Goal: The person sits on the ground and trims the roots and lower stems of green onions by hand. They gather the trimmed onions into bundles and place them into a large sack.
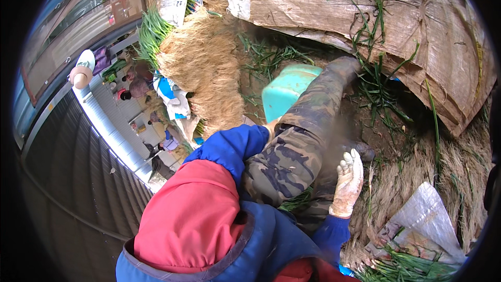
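Observation:
My right hand [348, 182], in a soiled pale glove, is raised beside my camouflage trouser leg [287, 160], with nothing in it and its fingers fairly close together. My left hand [272, 128] is mostly hidden behind the same leg; only its wrist side shows near a turquoise plastic container [287, 88], so its grip is not visible. To the left lies a long pile of green onion-like plants [203, 62], their tan roots packed together and green leaves [150, 35] at the far side. More roots [395, 164] spread to the right of my right hand.
Large brown woven sheeting [313, 0] covers a mound at the top, with loose green leaves [377, 15] on it. Leaf scraps lie on the dirt floor [348, 113]. A whitish plastic sack piece [424, 219] lies at lower right. Several people are farther off at left.

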`<state>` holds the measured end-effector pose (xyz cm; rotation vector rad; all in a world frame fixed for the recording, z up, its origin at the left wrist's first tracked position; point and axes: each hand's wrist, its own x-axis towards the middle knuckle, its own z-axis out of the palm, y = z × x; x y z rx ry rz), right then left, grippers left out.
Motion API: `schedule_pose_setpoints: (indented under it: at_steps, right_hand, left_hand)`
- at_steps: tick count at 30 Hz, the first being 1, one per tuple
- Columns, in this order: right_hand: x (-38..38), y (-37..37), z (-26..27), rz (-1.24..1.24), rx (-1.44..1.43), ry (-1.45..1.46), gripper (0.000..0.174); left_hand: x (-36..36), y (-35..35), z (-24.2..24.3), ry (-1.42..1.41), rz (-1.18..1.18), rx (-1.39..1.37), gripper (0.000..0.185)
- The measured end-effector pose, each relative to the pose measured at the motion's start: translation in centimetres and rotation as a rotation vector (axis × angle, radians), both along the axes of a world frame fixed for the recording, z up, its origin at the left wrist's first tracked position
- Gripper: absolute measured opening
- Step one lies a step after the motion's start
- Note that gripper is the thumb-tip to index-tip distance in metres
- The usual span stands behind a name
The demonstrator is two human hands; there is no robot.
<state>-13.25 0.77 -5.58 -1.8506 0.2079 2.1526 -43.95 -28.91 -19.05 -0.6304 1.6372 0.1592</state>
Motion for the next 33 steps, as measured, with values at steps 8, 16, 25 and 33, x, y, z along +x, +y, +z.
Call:
schedule_pose_setpoints:
  at_steps: [8,16,25,33]
  right_hand:
    - [2.2,6.1,-0.7,0.045,0.241,-0.065,0.045]
    - [5.3,11.9,-3.4,0.142,0.611,-0.055,0.051]
    - [4.9,12.1,-2.1,0.195,1.090,-0.342,0.044]
    - [-0.3,8.2,0.0,0.533,1.421,-0.576,0.039]
  left_hand:
    - [2.1,5.5,3.3,-0.365,-0.338,-0.024,0.059]
    - [-10.8,13.7,5.8,-0.301,-0.256,0.099,0.031]
    - [-28.0,6.7,0.9,0.963,0.352,0.390,0.025]
    - [-39.2,0.1,-2.3,1.434,1.075,0.522,0.039]
